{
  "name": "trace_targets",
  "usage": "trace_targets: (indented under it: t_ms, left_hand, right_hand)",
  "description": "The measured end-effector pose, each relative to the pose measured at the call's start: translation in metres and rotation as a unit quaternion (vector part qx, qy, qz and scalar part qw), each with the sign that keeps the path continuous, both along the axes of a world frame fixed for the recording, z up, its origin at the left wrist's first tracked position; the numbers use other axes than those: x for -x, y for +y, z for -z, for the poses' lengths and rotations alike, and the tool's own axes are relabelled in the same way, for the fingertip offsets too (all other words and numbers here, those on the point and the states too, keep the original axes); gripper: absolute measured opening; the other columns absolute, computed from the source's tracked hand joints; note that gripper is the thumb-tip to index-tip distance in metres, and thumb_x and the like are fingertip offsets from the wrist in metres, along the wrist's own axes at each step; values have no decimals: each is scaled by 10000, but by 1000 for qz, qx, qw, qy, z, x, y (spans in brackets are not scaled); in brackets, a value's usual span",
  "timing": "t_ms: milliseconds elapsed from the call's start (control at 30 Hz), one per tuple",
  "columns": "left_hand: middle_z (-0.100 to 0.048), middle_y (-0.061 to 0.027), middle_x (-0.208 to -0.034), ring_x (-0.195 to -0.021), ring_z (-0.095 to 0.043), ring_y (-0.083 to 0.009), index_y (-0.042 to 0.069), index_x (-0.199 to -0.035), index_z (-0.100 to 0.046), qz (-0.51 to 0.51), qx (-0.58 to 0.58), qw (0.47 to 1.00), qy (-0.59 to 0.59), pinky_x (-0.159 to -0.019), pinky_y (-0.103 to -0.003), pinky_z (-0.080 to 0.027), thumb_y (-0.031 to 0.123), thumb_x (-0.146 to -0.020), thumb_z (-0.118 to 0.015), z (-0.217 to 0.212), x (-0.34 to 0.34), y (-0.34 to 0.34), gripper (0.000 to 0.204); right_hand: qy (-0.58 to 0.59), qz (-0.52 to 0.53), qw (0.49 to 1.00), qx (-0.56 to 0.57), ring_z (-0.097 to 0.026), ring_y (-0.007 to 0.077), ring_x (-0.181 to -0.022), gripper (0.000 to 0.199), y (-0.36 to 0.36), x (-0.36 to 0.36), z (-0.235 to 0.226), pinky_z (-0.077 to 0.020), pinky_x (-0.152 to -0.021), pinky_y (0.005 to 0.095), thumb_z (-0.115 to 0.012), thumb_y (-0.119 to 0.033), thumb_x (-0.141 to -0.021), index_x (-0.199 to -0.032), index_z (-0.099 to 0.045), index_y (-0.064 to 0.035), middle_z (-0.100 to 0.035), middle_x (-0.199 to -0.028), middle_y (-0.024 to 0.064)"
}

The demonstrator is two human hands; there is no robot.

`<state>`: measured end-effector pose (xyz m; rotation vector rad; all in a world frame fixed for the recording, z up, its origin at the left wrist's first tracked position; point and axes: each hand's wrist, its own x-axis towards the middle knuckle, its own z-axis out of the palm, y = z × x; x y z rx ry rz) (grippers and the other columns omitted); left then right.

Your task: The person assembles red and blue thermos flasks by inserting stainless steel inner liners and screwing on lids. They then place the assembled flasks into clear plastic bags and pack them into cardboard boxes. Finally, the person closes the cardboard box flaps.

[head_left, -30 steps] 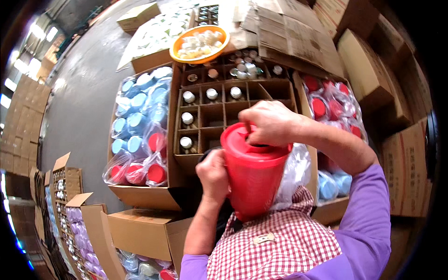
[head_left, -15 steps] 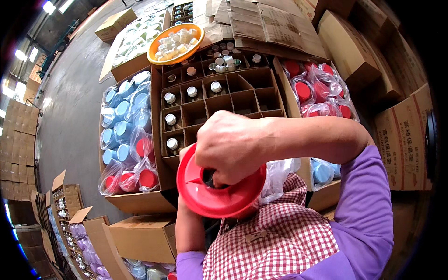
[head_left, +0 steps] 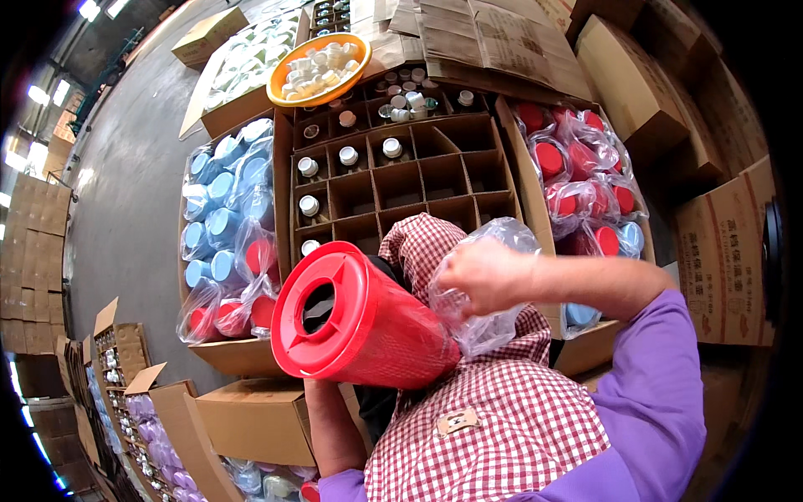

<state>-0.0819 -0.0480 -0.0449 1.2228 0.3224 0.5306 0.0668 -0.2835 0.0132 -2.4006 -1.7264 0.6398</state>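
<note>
Head view: right hand (head_left: pixel 485 272) pinching clear bag (head_left: pixel 481 322); left hand hidden under red jug (head_left: pixel 368 322), grip unclear.

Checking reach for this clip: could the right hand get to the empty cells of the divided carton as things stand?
Probably not freely: the right hand grips a clear plastic bag on the red container, which lies tilted between it and the divided carton.

Jug (head_left: pixel 368 326) before divided carton (head_left: pixel 401 180)

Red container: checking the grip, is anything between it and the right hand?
Yes. A clear plastic bag is bunched over the base end of the red container; the right hand grips that bag, not bare red plastic.
</note>
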Motion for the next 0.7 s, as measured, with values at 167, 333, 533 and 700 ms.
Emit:
trace_targets:
  t_ms: [167,333,533,700]
  left_hand:
    - [-667,-59,-851,-772,-619,-114,-38,-953,-651,-11,38,999,13,-698,-262,-503,107,-830,-626,22,1,2,192]
    - [-667,-59,-850,-766,-620,-116,-30,-945,-652,-30,64,997,19,-692,-265,-504,98,-816,-640,44,-6,3,182]
    - [-655,-37,-839,-754,-597,-85,-35,-986,-649,94,-74,988,95,-661,-238,-490,125,-896,-559,-13,-53,-5,205]
    - [-643,-122,-1003,-865,-618,-145,-26,-1305,-412,21,-2,996,86,-730,-238,-495,122,-840,-638,-26,-106,25,538]
  right_hand:
    - [-18,149,981,-120,-644,269,-675,225,-20,-25,79,-513,-628,402,-664,-229,-741,-762,-613,-11,-620,-671,132]
    - [250,405,790,-386,-507,58,-548,170,22,-117,58,-402,-478,236,-586,-131,-888,-763,-619,-19,-556,-614,-21]
    - [333,382,740,-442,-506,68,-521,205,96,-165,60,-418,-470,225,-528,-149,-920,-824,-650,-15,-588,-648,-4]
    - [329,337,772,-427,-539,72,-577,167,143,-155,66,-453,-527,232,-545,-94,-876,-859,-677,7,-625,-675,12]
